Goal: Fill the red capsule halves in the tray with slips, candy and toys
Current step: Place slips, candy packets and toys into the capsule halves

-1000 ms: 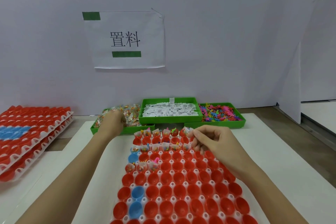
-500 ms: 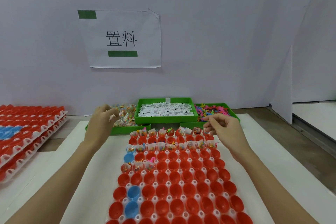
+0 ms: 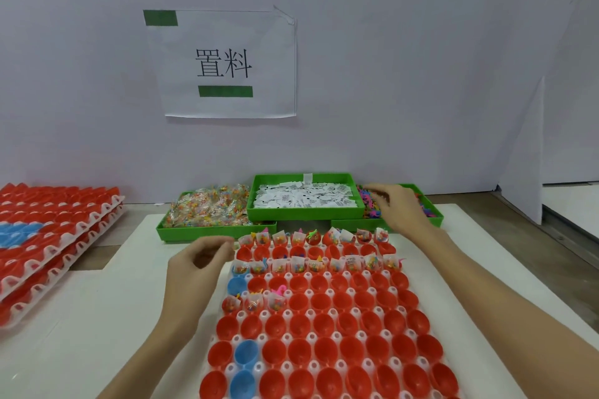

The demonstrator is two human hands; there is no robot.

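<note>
A white tray (image 3: 311,336) of red capsule halves (image 3: 346,324), with a few blue halves (image 3: 247,354), lies in front of me. Its far rows hold slips, candy and toys; the near rows are bare. My left hand (image 3: 199,261) hovers at the tray's far left corner, fingers curled, seemingly pinching a small candy packet (image 3: 235,245). My right hand (image 3: 397,204) reaches over the green toy bin (image 3: 432,221), its fingers spread and touching the coloured toys (image 3: 369,209).
A green candy bin (image 3: 194,232) and a raised green slip bin (image 3: 304,214) stand behind the tray. Stacked trays of red capsules (image 3: 48,236) lie at the left. A paper sign (image 3: 223,65) hangs on the back wall; a white partition (image 3: 522,197) stands right.
My left hand came back from the candy bin to the tray's far left corner. My right hand left the tray's far row and moved out over the toy bin.
</note>
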